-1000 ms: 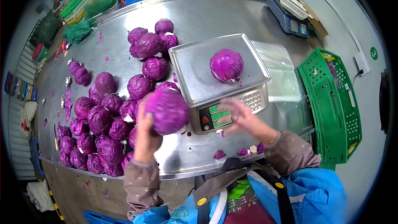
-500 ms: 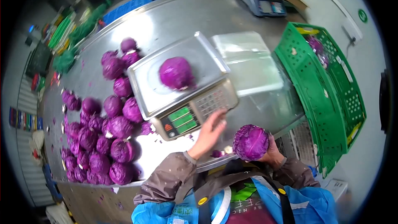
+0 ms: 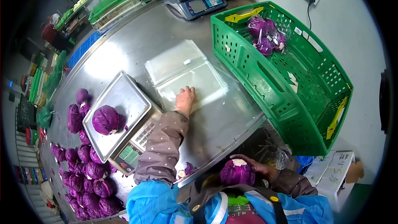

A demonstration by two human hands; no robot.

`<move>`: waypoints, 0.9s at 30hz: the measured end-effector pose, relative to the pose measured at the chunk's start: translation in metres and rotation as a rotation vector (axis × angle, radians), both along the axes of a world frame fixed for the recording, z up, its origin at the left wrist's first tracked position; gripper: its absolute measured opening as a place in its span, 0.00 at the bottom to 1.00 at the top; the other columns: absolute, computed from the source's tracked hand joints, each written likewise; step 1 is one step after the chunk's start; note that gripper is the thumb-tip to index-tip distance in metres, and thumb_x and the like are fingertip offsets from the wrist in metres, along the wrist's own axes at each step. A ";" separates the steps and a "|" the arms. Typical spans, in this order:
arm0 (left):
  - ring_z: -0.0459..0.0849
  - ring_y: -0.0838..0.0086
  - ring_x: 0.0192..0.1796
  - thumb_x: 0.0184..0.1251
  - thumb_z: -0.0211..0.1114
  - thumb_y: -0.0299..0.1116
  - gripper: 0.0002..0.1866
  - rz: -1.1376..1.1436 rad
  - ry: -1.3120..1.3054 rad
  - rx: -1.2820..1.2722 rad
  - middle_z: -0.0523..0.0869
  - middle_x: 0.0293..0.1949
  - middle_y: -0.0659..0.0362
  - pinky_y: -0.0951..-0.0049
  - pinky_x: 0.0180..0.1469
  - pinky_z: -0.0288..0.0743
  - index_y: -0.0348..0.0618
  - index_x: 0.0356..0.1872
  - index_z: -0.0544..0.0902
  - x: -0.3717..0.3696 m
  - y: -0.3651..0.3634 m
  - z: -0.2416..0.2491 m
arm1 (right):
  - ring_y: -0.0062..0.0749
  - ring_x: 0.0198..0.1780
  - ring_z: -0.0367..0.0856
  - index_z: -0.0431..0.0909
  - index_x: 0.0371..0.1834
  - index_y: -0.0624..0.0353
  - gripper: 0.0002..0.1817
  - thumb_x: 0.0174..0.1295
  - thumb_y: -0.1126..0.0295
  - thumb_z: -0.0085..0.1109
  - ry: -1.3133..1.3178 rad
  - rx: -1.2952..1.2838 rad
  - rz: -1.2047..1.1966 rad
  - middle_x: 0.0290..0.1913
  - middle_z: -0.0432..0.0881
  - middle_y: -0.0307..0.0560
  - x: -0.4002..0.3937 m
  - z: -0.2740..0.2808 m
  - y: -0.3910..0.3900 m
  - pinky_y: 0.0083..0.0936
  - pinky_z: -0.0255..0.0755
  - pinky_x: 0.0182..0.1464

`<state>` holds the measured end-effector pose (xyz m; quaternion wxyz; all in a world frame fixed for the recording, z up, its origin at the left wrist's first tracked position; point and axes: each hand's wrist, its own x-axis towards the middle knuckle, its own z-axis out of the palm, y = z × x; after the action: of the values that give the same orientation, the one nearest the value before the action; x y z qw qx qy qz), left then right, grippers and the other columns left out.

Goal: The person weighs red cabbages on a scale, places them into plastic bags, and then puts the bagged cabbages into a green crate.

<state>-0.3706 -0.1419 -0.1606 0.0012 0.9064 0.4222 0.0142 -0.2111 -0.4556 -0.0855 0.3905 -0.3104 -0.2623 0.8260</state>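
Note:
My left hand (image 3: 185,99) rests on the stack of clear plastic bags (image 3: 172,64), its fingers bent and bunched against the top bag. Close to my body, my right hand (image 3: 263,168) is wrapped round the side of a red cabbage (image 3: 237,174), whose pale cut stem faces up. Another red cabbage (image 3: 105,120) sits on the metal pan of the scale (image 3: 132,112), left of my left forearm. My sleeve covers part of the scale's keypad.
Several red cabbages (image 3: 89,182) are heaped at the left of the steel table (image 3: 224,128). At right stands a green crate (image 3: 265,95) with bagged cabbages (image 3: 265,35) inside. A second scale (image 3: 195,4) is at the back. Leaf scraps (image 3: 185,171) lie by the near edge.
The view has turned to the right. My left hand has gone from beside the scale's keypad to the plastic bags. My right hand has drawn its cabbage nearer my body.

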 end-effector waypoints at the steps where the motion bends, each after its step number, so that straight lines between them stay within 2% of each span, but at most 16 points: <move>1: 0.76 0.58 0.43 0.51 0.56 0.22 0.13 0.001 0.004 0.004 0.74 0.38 0.51 0.64 0.38 0.77 0.41 0.39 0.71 -0.001 0.003 -0.002 | 0.38 0.66 0.56 0.48 0.67 0.59 0.57 0.40 0.35 0.62 0.004 0.004 0.001 0.65 0.56 0.52 0.005 0.001 -0.001 0.34 0.49 0.67; 5: 0.79 0.59 0.36 0.55 0.55 0.27 0.10 0.107 -0.172 0.067 0.77 0.33 0.53 0.62 0.30 0.75 0.44 0.40 0.71 -0.009 0.020 0.009 | 0.37 0.65 0.58 0.49 0.66 0.59 0.54 0.41 0.39 0.63 0.044 -0.084 -0.093 0.64 0.59 0.51 0.016 -0.003 -0.004 0.33 0.52 0.66; 8: 0.76 0.50 0.23 0.58 0.53 0.26 0.07 0.086 -0.862 0.297 0.78 0.25 0.48 0.54 0.24 0.67 0.43 0.38 0.70 0.003 0.011 0.083 | 0.36 0.64 0.59 0.51 0.66 0.59 0.52 0.43 0.41 0.63 -0.002 -0.071 -0.111 0.63 0.61 0.50 0.020 0.002 0.015 0.32 0.53 0.65; 9: 0.78 0.52 0.26 0.59 0.52 0.27 0.10 0.048 -0.576 0.090 0.79 0.28 0.48 0.55 0.25 0.70 0.45 0.43 0.71 -0.007 0.009 0.052 | 0.36 0.64 0.60 0.51 0.65 0.59 0.50 0.43 0.43 0.63 -0.046 -0.039 -0.095 0.62 0.62 0.50 0.017 0.007 0.023 0.32 0.54 0.65; 10: 0.79 0.51 0.29 0.60 0.50 0.28 0.13 -0.198 -0.428 0.000 0.79 0.30 0.47 0.56 0.28 0.72 0.47 0.47 0.72 -0.017 -0.004 0.013 | 0.34 0.63 0.61 0.53 0.65 0.59 0.50 0.43 0.43 0.64 0.021 0.006 -0.078 0.62 0.62 0.49 0.014 0.014 0.036 0.31 0.54 0.65; 11: 0.79 0.50 0.32 0.61 0.48 0.29 0.15 -0.320 -0.014 -0.233 0.79 0.33 0.46 0.56 0.34 0.74 0.46 0.50 0.72 -0.018 -0.023 0.008 | 0.34 0.63 0.61 0.52 0.65 0.59 0.51 0.42 0.43 0.64 0.090 0.025 -0.097 0.62 0.62 0.48 0.004 0.019 0.047 0.31 0.55 0.64; 13: 0.80 0.51 0.37 0.62 0.49 0.28 0.13 -0.187 -0.317 -0.436 0.81 0.34 0.46 0.60 0.37 0.73 0.43 0.47 0.73 -0.015 -0.060 0.018 | 0.33 0.63 0.61 0.50 0.66 0.59 0.52 0.42 0.44 0.66 0.056 0.166 -0.124 0.62 0.62 0.48 -0.004 0.018 0.070 0.30 0.56 0.64; 15: 0.81 0.60 0.32 0.63 0.51 0.29 0.09 -0.083 -0.762 -0.499 0.82 0.30 0.48 0.64 0.35 0.72 0.41 0.42 0.76 -0.016 -0.085 0.047 | 0.33 0.63 0.61 0.49 0.67 0.59 0.53 0.42 0.45 0.66 0.085 0.176 -0.228 0.63 0.60 0.47 -0.015 0.015 0.083 0.29 0.58 0.63; 17: 0.76 0.75 0.24 0.66 0.51 0.31 0.09 0.015 -1.058 -0.726 0.80 0.26 0.56 0.74 0.29 0.68 0.39 0.38 0.78 -0.024 -0.099 0.055 | 0.32 0.60 0.65 0.51 0.66 0.58 0.48 0.45 0.50 0.66 0.219 0.100 -0.337 0.60 0.64 0.46 -0.019 0.011 0.098 0.29 0.63 0.60; 18: 0.67 0.86 0.23 0.68 0.49 0.32 0.11 0.219 -1.200 -1.030 0.75 0.21 0.65 0.82 0.25 0.62 0.38 0.39 0.79 -0.031 -0.108 0.063 | 0.32 0.60 0.64 0.52 0.65 0.57 0.45 0.47 0.51 0.65 0.117 0.103 -0.380 0.59 0.65 0.46 -0.018 0.010 0.104 0.30 0.63 0.59; 19: 0.65 0.88 0.22 0.69 0.49 0.33 0.13 0.388 -1.084 -1.122 0.71 0.18 0.70 0.85 0.23 0.58 0.37 0.41 0.79 -0.039 -0.118 0.094 | 0.31 0.60 0.64 0.53 0.64 0.57 0.43 0.49 0.52 0.64 0.018 0.105 -0.424 0.58 0.66 0.45 -0.018 0.006 0.106 0.30 0.64 0.59; 20: 0.65 0.87 0.21 0.69 0.49 0.33 0.13 0.381 -1.101 -1.050 0.69 0.16 0.69 0.83 0.23 0.59 0.37 0.42 0.79 -0.044 -0.128 0.101 | 0.30 0.52 0.72 0.56 0.63 0.55 0.37 0.54 0.50 0.59 -0.083 0.056 -0.439 0.54 0.68 0.45 -0.021 -0.002 0.106 0.30 0.73 0.49; 21: 0.66 0.85 0.21 0.69 0.49 0.33 0.13 0.375 -1.120 -0.978 0.68 0.15 0.69 0.81 0.23 0.59 0.37 0.43 0.79 -0.047 -0.140 0.101 | 0.30 0.52 0.72 0.56 0.63 0.55 0.37 0.54 0.50 0.59 -0.083 0.057 -0.431 0.54 0.68 0.45 -0.020 -0.002 0.101 0.30 0.73 0.49; 22: 0.69 0.81 0.22 0.67 0.51 0.31 0.12 0.286 -0.997 -0.735 0.72 0.17 0.63 0.78 0.25 0.64 0.37 0.45 0.78 -0.048 -0.156 0.094 | 0.29 0.46 0.75 0.56 0.62 0.54 0.36 0.55 0.49 0.56 -0.198 -0.029 -0.383 0.52 0.70 0.45 -0.021 0.010 0.098 0.29 0.75 0.41; 24: 0.73 0.77 0.25 0.65 0.53 0.28 0.12 0.233 -1.098 -0.691 0.78 0.23 0.55 0.75 0.31 0.70 0.37 0.47 0.77 -0.040 -0.179 0.108 | 0.27 0.29 0.79 0.56 0.62 0.54 0.34 0.59 0.45 0.50 -0.441 -0.124 -0.375 0.45 0.73 0.46 -0.032 0.014 0.097 0.24 0.74 0.22; 27: 0.76 0.75 0.28 0.65 0.52 0.28 0.12 0.082 -1.146 -0.674 0.79 0.27 0.54 0.74 0.33 0.72 0.37 0.48 0.76 -0.043 -0.194 0.121 | 0.30 0.31 0.79 0.55 0.62 0.54 0.34 0.60 0.45 0.49 -0.432 -0.268 -0.356 0.44 0.73 0.47 -0.039 0.017 0.087 0.24 0.74 0.23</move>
<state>-0.4135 -0.3357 -0.0395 0.5081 0.6887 0.3703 0.3612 -0.2496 -0.3690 -0.0689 0.4199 -0.5686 -0.1695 0.6867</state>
